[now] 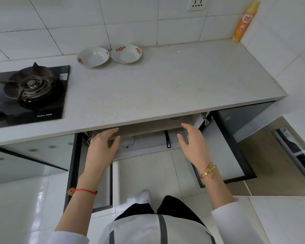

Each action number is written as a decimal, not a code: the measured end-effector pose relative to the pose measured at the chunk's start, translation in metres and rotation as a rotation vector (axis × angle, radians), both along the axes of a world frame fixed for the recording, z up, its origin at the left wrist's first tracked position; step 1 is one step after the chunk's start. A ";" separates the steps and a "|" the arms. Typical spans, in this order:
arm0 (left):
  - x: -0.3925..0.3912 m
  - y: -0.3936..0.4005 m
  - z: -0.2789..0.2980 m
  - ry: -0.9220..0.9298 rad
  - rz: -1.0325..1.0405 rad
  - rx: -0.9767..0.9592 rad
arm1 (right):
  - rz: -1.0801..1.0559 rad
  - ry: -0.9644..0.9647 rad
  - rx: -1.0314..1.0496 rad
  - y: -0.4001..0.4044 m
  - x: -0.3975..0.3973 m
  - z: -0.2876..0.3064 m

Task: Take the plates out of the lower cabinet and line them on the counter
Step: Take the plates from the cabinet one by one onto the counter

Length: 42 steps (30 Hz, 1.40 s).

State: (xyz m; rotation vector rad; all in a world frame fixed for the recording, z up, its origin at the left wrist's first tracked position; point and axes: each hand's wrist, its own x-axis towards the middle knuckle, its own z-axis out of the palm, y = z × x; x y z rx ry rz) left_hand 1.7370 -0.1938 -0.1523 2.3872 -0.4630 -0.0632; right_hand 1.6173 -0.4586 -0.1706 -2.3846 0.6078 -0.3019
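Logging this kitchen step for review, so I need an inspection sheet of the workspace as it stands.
Surface: pale counter, mostly bare.
Job's things: two plates side by side near the wall; lower cabinet open, another plate partly visible inside.
Clutter: orange bottle in the corner.
Hands: left hand and right hand open, empty, reaching into the cabinet.
Cables: nothing seen.
Surroundings: gas stove left, wall socket.

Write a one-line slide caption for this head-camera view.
Both open hands, left hand and right hand, reach into the open lower cabinet; two white red-patterned plates sit on the pale counter.
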 end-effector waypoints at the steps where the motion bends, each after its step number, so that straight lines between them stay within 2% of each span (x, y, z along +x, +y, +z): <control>1: -0.007 -0.003 -0.001 0.006 -0.009 -0.002 | 0.000 0.005 -0.006 -0.003 -0.007 0.000; 11: -0.091 -0.055 -0.012 0.026 0.004 0.014 | 0.034 0.059 -0.010 -0.058 -0.080 -0.005; 18: -0.118 -0.092 -0.022 0.081 0.048 -0.008 | 0.046 0.087 0.044 -0.099 -0.080 -0.018; 34: -0.017 -0.176 -0.071 0.168 -0.057 0.037 | -0.038 0.162 0.141 -0.159 0.011 -0.075; 42: 0.004 -0.199 -0.159 0.191 -0.065 0.053 | -0.024 0.187 0.138 -0.183 0.036 -0.159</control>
